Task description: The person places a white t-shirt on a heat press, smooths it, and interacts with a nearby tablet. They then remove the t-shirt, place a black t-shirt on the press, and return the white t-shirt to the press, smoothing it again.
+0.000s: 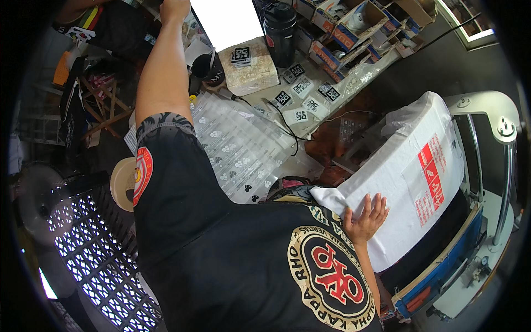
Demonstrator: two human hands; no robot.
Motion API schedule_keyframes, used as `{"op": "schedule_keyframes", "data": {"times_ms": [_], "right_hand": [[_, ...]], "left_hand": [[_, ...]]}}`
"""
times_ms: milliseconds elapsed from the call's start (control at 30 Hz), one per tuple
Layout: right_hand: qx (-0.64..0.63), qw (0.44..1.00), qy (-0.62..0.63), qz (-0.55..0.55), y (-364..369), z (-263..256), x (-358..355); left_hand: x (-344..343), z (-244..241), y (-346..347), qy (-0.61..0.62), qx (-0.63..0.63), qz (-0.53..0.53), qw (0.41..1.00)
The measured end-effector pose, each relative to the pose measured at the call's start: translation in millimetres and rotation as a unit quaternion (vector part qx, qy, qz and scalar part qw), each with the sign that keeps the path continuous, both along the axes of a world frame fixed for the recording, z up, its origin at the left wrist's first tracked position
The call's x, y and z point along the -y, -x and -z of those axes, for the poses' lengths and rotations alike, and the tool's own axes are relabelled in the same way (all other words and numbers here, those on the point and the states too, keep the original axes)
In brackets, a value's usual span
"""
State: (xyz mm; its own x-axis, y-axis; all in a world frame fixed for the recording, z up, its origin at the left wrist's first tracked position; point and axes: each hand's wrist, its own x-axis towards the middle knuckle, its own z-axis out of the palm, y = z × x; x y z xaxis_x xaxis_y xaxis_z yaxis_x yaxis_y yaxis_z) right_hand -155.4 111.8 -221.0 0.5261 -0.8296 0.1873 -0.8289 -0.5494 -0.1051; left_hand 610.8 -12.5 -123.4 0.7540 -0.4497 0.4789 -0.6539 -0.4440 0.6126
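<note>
My right hand rests palm down with fingers slightly spread on a white cloth or shirt. The fabric bears red printing and drapes over a machine, probably a heat press, with a cream frame and chrome posts. Its far end bunches up against the frame. At the top edge, my left hand is curled beside the dark rim of a bright, washed-out panel, perhaps a screen. The picture cuts off part of that hand, so its grip is unclear. Below the panel, a wrapped block carries black-and-white labels.
Clear printed plastic bags cover the near table. Loose labels and a black cable lie beyond. A black tumbler, a dark cup and cardboard boxes stand behind. Another person is at upper left; a fan stands left.
</note>
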Motion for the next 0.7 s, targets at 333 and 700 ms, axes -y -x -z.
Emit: {"op": "schedule_keyframes", "data": {"times_ms": [333,700], "right_hand": [[0.000,1.000,-0.003,0.003,0,0,-1],[-0.003,1.000,-0.002,0.001,0,-1,0]], "left_hand": [[-1,-9,12,-0.011,-0.018,-0.016,1.000],[0,0,2,0.013,-0.003,-0.012,1.000]]}}
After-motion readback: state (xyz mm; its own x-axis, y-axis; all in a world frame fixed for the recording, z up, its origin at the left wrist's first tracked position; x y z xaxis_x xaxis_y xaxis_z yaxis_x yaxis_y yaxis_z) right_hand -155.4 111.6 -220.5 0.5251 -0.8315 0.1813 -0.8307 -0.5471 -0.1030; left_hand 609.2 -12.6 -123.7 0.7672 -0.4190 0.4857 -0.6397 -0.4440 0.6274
